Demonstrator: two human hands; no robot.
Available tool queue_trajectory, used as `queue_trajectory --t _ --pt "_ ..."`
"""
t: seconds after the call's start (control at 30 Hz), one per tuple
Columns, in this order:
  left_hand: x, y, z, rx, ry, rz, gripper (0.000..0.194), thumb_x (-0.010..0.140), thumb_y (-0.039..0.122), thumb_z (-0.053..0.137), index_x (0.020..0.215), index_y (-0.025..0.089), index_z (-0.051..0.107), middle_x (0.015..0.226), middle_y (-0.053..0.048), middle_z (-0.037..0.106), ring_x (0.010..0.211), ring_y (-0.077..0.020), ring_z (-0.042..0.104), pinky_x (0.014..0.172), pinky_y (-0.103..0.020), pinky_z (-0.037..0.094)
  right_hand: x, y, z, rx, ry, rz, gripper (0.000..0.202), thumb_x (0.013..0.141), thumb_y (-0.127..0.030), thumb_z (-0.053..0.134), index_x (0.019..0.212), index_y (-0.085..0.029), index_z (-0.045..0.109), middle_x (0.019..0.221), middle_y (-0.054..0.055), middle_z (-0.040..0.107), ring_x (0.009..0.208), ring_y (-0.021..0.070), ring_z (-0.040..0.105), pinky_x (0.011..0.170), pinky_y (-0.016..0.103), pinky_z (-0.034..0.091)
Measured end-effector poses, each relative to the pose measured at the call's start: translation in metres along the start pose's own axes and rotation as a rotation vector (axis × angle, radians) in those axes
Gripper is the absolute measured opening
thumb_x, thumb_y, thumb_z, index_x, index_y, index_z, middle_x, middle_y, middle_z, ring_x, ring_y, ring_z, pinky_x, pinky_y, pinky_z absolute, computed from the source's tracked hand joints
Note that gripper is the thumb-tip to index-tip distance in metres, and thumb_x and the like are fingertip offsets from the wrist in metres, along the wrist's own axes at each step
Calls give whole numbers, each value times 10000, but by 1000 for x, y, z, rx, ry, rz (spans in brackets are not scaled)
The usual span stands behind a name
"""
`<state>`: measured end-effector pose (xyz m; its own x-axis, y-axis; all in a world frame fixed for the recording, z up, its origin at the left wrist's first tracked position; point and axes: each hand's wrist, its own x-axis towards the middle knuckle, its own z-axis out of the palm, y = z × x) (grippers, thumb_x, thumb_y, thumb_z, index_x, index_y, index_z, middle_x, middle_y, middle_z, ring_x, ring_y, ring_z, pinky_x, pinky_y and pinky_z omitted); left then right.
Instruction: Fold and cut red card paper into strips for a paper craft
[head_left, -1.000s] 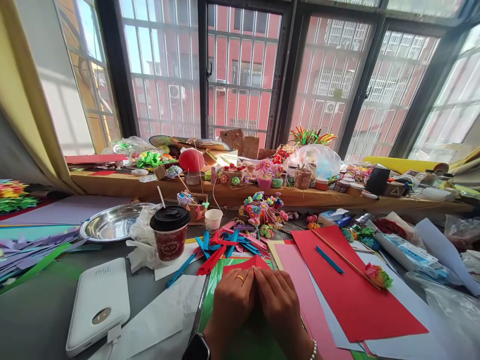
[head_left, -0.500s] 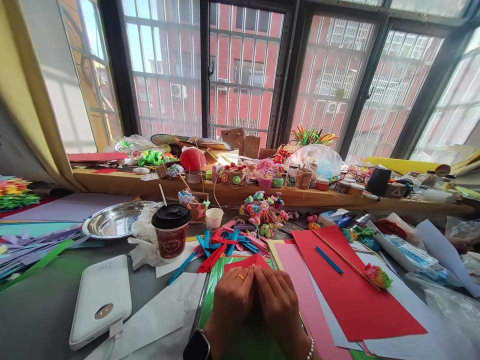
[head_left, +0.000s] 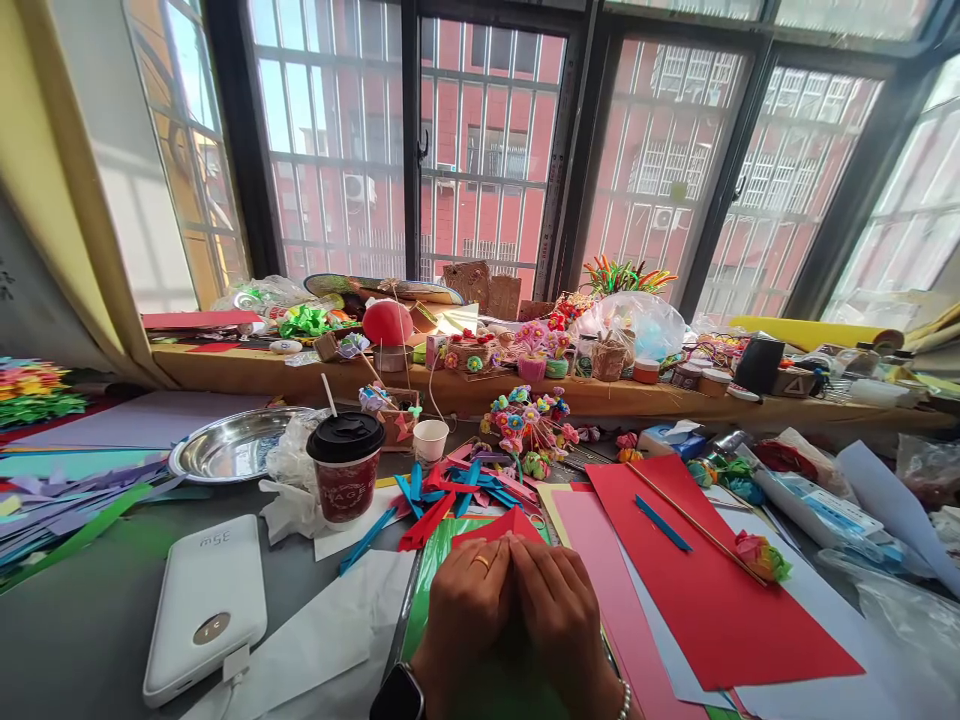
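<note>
The red paper (head_left: 507, 524) is partly hidden by your left hand (head_left: 466, 592) and right hand (head_left: 556, 598). A pointed corner shows just beyond them.

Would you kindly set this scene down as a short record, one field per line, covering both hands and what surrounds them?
Left hand: fingertips at small red paper; exact grip hidden
Right hand: fingertips at same paper, meeting the left's
Beneath hands: green sheet
Beyond hands: pile of blue and red strips, white cup
Left side: lidded cup, white power bank
Right side: large red sheet bearing blue strip and stemmed flower
</note>
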<state>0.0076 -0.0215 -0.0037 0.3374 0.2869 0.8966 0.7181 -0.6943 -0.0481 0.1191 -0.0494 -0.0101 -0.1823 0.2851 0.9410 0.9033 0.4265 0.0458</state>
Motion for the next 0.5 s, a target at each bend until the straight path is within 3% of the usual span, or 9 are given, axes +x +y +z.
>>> queue_trajectory --t 0.5 --pt "-2 0 1 -17 -77 0 214 777 128 397 794 138 610 644 -52 646 596 -161 597 578 -291 491 -2 2 -1 55 -37 16 206 795 -99 439 960 -125 559 795 78 659 733 167 592 645 301 442"
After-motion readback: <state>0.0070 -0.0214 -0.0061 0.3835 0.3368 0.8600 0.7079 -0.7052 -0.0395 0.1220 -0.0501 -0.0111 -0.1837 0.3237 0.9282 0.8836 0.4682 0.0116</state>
